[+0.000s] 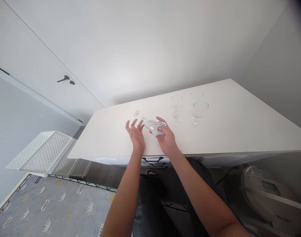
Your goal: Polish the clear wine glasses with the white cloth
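My right hand (167,136) is closed around a white cloth (159,130) wrapped on the bowl of a clear stemmed glass (152,126). The glass lies tilted, its stem and round foot pointing to the upper left, over the white cabinet top (110,138). Just left of the bowl and below the foot, my left hand (136,135) has its fingers spread and slightly curled, holding nothing. Several clear stemmed glasses (201,110) stand upright in a group to the right, apart from both hands. Their outlines are faint against the white surface.
Black drawer handles (154,160) stick out below the cabinet's front edge. White perforated panels (50,148) stand at the left, beside a grey patterned covering (56,204). A rounded appliance (271,194) sits at the lower right. A door with a dark handle (63,79) is at the upper left.
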`<state>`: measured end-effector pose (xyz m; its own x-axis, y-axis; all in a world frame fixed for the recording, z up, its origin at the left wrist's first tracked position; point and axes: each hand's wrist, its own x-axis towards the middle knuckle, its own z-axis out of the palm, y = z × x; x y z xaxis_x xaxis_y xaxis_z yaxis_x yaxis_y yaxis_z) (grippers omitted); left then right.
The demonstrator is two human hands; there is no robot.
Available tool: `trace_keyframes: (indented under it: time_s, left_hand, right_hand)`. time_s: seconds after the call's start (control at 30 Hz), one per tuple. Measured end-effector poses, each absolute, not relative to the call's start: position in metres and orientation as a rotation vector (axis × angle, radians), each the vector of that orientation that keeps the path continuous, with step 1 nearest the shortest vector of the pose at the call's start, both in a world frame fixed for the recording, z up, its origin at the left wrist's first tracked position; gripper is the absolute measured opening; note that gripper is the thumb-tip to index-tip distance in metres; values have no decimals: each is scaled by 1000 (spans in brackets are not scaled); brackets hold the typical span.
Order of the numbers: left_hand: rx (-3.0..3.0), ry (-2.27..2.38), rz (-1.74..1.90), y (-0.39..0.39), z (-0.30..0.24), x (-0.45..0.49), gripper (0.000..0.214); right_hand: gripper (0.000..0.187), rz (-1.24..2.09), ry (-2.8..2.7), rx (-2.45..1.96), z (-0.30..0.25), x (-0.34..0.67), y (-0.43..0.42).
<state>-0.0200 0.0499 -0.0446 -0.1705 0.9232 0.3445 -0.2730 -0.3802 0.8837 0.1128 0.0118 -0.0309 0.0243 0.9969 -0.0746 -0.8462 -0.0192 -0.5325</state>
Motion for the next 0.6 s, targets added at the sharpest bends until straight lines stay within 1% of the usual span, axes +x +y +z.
trace_keyframes:
  time_s: [0.07,0.1,0.17,0.23,0.3,0.4,0.47,0.53,0.6]
  left_hand:
    - [1080,731,1459,56,-44,-23,55]
    - [1040,690,1393,58,-41,-23,54]
    - [955,677,1407,60,-33,-22,44]
    - [849,739,1500,61,-24,-17,38]
    - [710,835,1560,61,-16,-12,35]
    - [471,1009,1611,55,-11,-5,30]
    - [450,1012,1634,49,-9,-4,31]
    - [577,896,1672,42,-5,-5,34]
    - [758,789,1689,37,0,-6,37]
  right_hand:
    - [50,1720,-413,-439,-34,114,14]
    - [49,1820,-421,-405,-35,113,14]
    - [44,1919,-450,-363,-36,108,14]
    - [40,1826,-547,-409,-34,104,10]
    - [41,1600,-764,-545,-32,101,4]
    - [53,1288,-1173,-718,-28,102,-3]
    - [59,1257,-1202,-729,-27,104,-4]
    - [61,1415,-988,-647,-25,107,-1]
    - [61,1663,-749,-487,-23,111,3]
